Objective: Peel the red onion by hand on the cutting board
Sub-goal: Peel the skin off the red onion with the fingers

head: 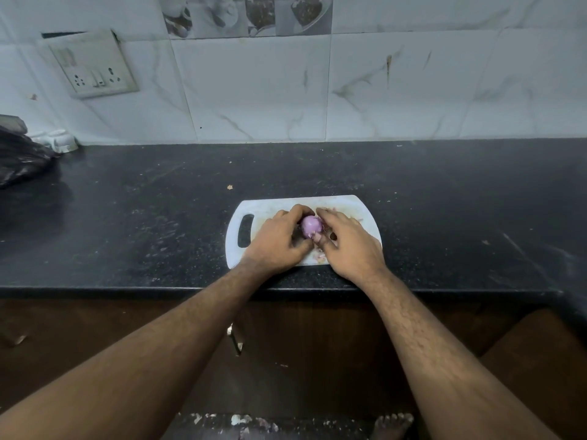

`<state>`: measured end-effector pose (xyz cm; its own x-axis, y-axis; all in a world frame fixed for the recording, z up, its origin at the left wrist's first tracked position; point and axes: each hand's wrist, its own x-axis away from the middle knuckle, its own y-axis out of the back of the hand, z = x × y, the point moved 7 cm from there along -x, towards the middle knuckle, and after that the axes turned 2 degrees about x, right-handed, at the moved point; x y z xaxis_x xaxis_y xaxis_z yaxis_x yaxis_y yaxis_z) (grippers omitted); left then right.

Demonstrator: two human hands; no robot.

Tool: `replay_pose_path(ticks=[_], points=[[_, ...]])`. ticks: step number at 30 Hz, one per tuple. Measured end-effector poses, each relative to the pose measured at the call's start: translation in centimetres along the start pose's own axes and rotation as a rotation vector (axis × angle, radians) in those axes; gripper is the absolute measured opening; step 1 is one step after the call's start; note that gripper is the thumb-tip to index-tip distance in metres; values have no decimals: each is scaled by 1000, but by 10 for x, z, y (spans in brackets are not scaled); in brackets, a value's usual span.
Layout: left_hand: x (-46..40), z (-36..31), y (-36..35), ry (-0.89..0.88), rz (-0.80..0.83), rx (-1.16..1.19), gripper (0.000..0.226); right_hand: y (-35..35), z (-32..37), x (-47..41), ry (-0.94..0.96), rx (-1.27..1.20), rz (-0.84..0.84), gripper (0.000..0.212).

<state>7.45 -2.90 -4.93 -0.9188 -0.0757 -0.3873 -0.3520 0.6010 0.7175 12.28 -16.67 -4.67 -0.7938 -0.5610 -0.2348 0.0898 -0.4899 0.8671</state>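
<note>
A small red onion (310, 226), its smooth purple flesh showing, sits over the middle of the white cutting board (241, 249). My left hand (279, 241) cups it from the left, fingers curled around its far side. From the right, my right hand (347, 244) closes in on it, fingertips on its far side and thumb at its near end, where a bit of skin hangs. Bits of peeled skin (320, 257) lie on the board near my thumbs.
The board lies near the front edge of a black stone counter (127, 223). A black plastic bag (22, 157) and a white object (60, 141) sit at the far left by the tiled wall. A socket plate (95, 65) hangs on the wall.
</note>
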Motion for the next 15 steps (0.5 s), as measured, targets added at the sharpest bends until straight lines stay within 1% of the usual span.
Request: replay_pose_path(ticks=[2, 5, 10, 15], points=[[-1, 3, -1, 18, 32, 17, 44, 0, -3, -1, 3, -29, -11, 47], [-2, 9, -1, 59, 72, 115, 45, 2, -8, -5, -39, -48, -50, 44], [-2, 10, -1, 68, 117, 216, 42, 7, -12, -8, -55, -87, -67, 33], [-2, 9, -1, 94, 144, 230, 48, 13, -20, -11, 4, 26, -96, 21]])
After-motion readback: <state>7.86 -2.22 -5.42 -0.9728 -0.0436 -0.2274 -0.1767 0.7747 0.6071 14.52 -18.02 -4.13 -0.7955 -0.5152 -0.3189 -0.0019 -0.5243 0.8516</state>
